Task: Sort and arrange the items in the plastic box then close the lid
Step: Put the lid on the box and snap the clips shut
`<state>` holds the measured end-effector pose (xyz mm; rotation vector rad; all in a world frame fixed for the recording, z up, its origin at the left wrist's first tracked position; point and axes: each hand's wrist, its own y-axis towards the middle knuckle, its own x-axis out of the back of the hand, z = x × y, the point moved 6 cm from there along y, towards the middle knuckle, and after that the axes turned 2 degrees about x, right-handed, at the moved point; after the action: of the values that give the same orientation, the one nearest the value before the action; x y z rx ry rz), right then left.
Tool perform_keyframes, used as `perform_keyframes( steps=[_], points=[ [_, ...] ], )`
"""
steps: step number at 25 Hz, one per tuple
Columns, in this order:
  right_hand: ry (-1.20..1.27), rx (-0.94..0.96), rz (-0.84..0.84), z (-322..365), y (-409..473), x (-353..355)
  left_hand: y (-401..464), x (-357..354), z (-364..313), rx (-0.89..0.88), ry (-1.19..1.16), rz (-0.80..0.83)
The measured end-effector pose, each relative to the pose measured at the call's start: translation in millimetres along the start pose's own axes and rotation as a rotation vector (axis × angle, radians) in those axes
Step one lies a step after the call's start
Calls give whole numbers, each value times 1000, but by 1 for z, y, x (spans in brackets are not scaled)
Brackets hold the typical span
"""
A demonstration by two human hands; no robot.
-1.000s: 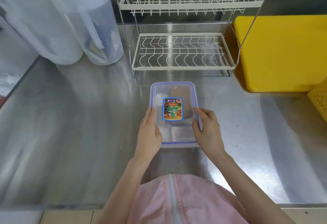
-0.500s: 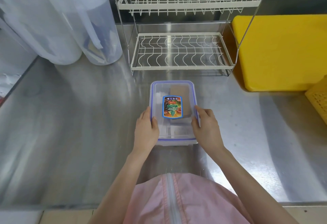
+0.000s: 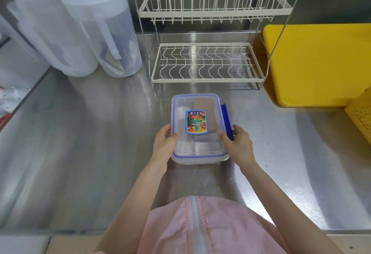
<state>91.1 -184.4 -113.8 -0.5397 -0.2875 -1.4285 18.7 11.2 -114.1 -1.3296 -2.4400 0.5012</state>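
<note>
A clear plastic box [image 3: 197, 158] with a blue-edged lid [image 3: 180, 105] on top sits on the steel counter in front of me. A colourful sticker [image 3: 196, 121] is on the lid. Through the lid I see a brown flat item [image 3: 204, 111] and white items [image 3: 185, 145] inside. My left hand [image 3: 165, 143] grips the box's left side, thumb on the lid. My right hand [image 3: 236, 143] holds the right side, fingers on the blue side latch [image 3: 225, 117], which sticks out from the lid.
A white wire dish rack [image 3: 206, 61] stands just behind the box. Two translucent plastic jugs [image 3: 84, 31] are at the back left. A yellow bin [image 3: 321, 63] and a yellow basket [image 3: 361, 121] are at the right. The counter's front edge [image 3: 60, 231] runs near my body.
Both hands slid along the box's sides. The blue latch on the right side now stands out from the lid under my right hand.
</note>
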Motion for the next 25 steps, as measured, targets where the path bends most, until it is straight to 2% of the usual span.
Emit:
perform_keyframes(
  steps=[7, 12, 18, 22, 25],
  points=[
    [-222, 274, -39, 20, 10, 12, -1, 2, 11, 7, 19, 29],
    [-247, 311, 18, 22, 23, 16, 1, -2, 13, 21, 51, 60],
    [-312, 376, 244, 35, 55, 24, 7, 22, 6, -2, -27, -106],
    [-397, 402, 557, 47, 70, 13, 18, 33, -9, -39, 17, -162],
    [-425, 395, 724, 57, 68, -5, 24, 31, -13, -28, 50, -142]
  ],
)
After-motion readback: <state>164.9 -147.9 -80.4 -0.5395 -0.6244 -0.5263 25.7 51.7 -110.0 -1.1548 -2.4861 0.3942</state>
